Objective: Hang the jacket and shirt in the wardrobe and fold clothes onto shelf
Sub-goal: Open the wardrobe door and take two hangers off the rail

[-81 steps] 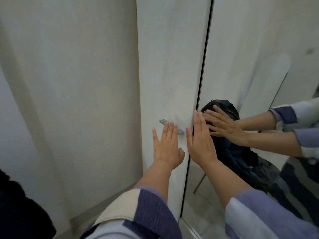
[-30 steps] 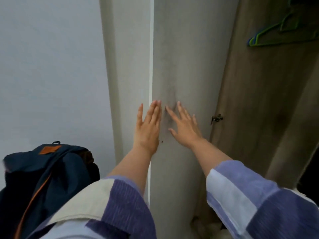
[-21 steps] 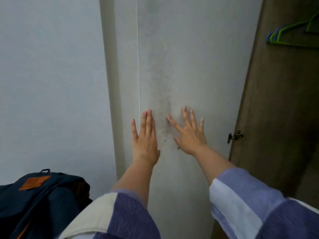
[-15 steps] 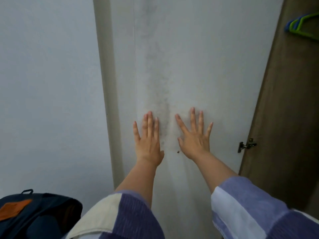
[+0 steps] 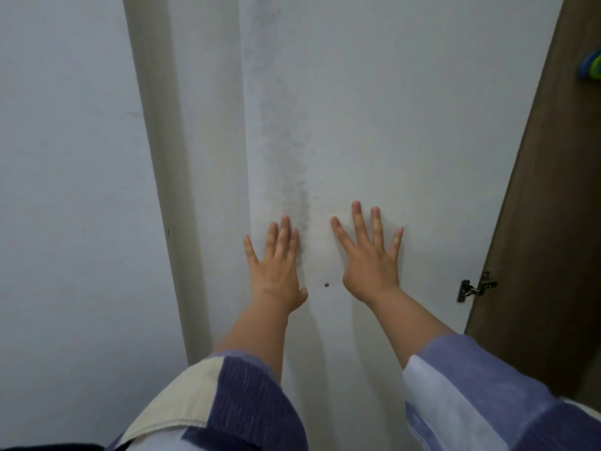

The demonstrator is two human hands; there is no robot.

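White and faintly smudged with grey, the wardrobe door (image 5: 374, 125) fills the head view. We press our left hand (image 5: 276, 268) and right hand (image 5: 370, 262) flat on it, fingers spread, holding nothing. A metal hinge (image 5: 476, 286) joins it to the brown wardrobe (image 5: 546, 222), where hanger tips (image 5: 592, 68) show. No jacket or shirt is visible.

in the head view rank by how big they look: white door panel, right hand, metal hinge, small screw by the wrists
1. white door panel
2. right hand
3. metal hinge
4. small screw
All lie at about the door's depth, so the order is fairly safe.
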